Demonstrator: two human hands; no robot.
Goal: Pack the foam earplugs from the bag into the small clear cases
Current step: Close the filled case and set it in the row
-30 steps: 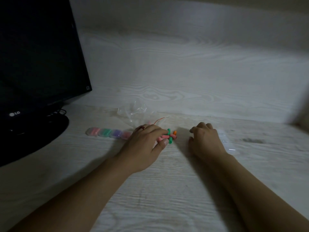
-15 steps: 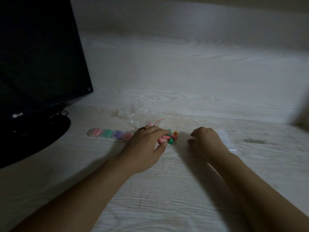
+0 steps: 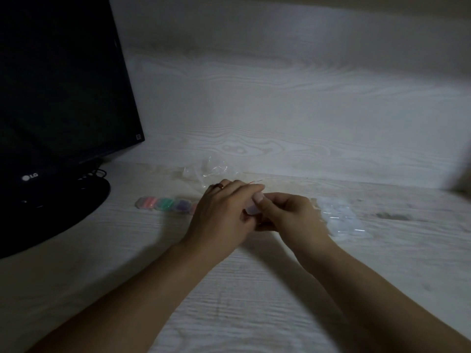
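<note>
A: Head view, dim and a bit soft. What is hard to read?

B: The spot where the hands meet. The left hand [image 3: 224, 215] lies partly over the right hand [image 3: 288, 217], and between their fingertips sits a small pale clear case [image 3: 252, 212]. Only a sliver of it shows, so I cannot tell whether it is open, what is inside, or which way its long axis runs.

A: How are the hands set?

B: Both have fingers curled in and pinching that case, just above the table [image 3: 254, 289]. There is a ring on the left hand. The loose earplugs are not visible; the hands cover that patch.

A: And the containers?

B: Left of the left hand, a row of filled cases [image 3: 165, 204] lies on the table, running left to right. From the left: pink contents, then green, then purple; a further one is mostly hidden behind the left hand. Beyond the hands is a crumpled clear bag [image 3: 209, 170], contents not discernible. Right of the right hand lies a flat clear packet [image 3: 344, 220] of pale pieces, too blurred to name.

A: Anything else?

B: A dark monitor [image 3: 63, 85] at far left, cut off by the frame.
</note>
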